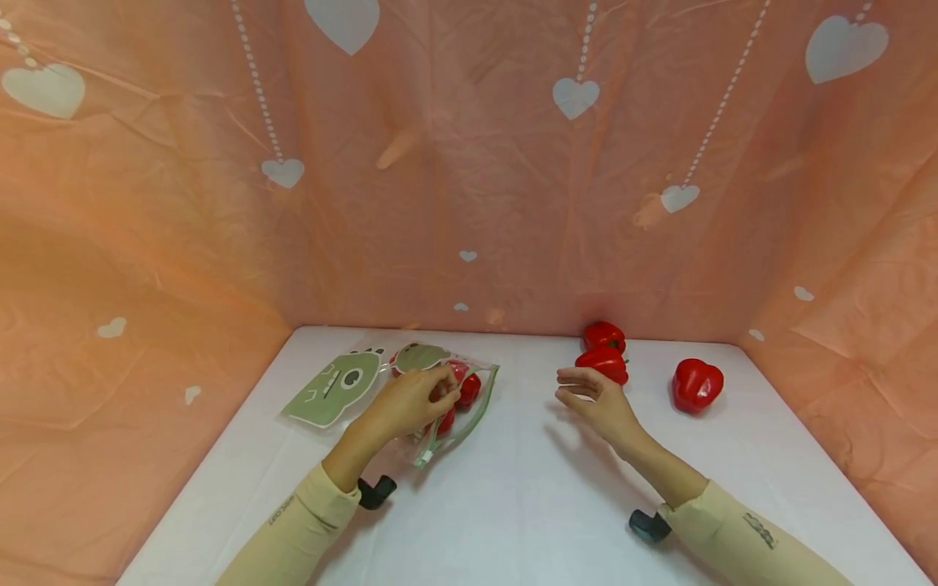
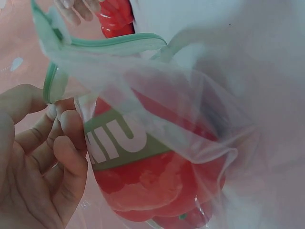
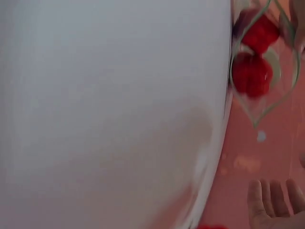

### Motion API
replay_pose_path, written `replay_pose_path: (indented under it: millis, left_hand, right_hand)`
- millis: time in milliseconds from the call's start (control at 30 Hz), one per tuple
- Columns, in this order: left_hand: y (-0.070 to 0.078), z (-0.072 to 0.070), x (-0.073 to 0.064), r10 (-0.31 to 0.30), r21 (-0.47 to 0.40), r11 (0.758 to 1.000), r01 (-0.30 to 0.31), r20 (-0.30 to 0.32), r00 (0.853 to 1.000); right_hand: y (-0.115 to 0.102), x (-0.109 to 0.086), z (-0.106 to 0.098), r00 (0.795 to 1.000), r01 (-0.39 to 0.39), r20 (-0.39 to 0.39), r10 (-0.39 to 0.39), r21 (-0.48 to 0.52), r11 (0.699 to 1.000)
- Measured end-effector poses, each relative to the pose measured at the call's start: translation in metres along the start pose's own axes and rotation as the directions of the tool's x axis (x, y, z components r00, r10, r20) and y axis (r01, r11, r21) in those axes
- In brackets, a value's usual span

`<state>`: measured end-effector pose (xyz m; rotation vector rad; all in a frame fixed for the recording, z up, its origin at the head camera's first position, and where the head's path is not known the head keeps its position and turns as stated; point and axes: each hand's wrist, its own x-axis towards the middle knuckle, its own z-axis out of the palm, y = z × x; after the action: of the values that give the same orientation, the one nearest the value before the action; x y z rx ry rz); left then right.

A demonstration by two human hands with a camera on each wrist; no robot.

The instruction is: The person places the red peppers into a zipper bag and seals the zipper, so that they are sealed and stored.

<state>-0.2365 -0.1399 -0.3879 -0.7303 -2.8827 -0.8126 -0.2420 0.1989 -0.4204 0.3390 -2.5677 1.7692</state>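
Observation:
My left hand (image 1: 416,401) pinches the rim of a clear zip bag (image 2: 119,143) between thumb and fingers. Its green-edged mouth gapes toward the right, as the right wrist view also shows. Red bell peppers (image 3: 252,74) lie inside, partly behind a green printed band. My right hand (image 1: 597,403) hovers over the table with fingers spread and slightly bent, holding nothing. Just beyond it are two red bell peppers, a nearer one (image 1: 602,364) and a farther one (image 1: 604,335). Another red bell pepper (image 1: 697,385) sits farther right.
Left of the filled bag lies a flat bag with a green one-eyed monster print (image 1: 322,399). The white table (image 1: 513,505) is bordered at the back and sides by an orange curtain (image 1: 498,203) with white hearts. A dark wrist camera (image 1: 650,526) juts out below the right sleeve.

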Motion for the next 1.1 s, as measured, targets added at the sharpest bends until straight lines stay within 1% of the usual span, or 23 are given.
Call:
replay_pose_path:
  millis: [67,167,267,367,500,700,767,933,1100]
  left_hand:
    - [0.000,0.000,0.000,0.004,0.000,1.000,-0.004,0.002,1.000]
    - [-0.001,0.000,0.000,0.001,-0.003,1.000,-0.001,0.006,1.000]
    - [-0.001,0.000,0.000,-0.006,-0.013,1.000,0.006,0.010,1.000]
    - [-0.001,-0.001,0.000,-0.011,-0.018,1.000,0.011,0.014,1.000]
    - [-0.001,-0.001,0.000,-0.018,-0.014,1.000,0.018,0.020,1.000]
    - [-0.002,0.000,0.000,-0.022,-0.026,0.999,0.022,0.024,0.999]
    - [-0.003,0.000,0.000,-0.016,-0.028,0.999,0.017,0.022,1.000]
    - [-0.003,0.001,-0.001,-0.012,-0.021,1.000,0.012,0.016,1.000]
    - [-0.002,-0.001,-0.001,-0.014,-0.016,1.000,0.014,0.013,1.000]
  right_hand:
    - [0.003,0.001,-0.009,0.999,0.040,-0.015,-0.041,-0.063,0.997]
    - [0.005,0.003,-0.019,0.994,0.100,-0.032,-0.106,-0.137,0.985]
    - [0.007,0.006,-0.029,0.983,0.161,-0.045,-0.176,-0.224,0.961]
    - [0.008,0.008,-0.038,0.975,0.187,-0.058,-0.214,-0.303,0.934]
    - [0.009,0.013,-0.051,0.973,0.185,-0.058,-0.221,-0.371,0.910]
    - [0.014,0.022,-0.065,0.970,0.190,-0.052,-0.236,-0.442,0.877]
    - [0.017,0.025,-0.068,0.973,0.180,-0.051,-0.227,-0.452,0.873]
    - [0.023,0.030,-0.076,0.982,0.145,-0.040,-0.182,-0.453,0.880]
    - [0.025,0.035,-0.082,0.994,0.076,-0.030,-0.101,-0.462,0.884]
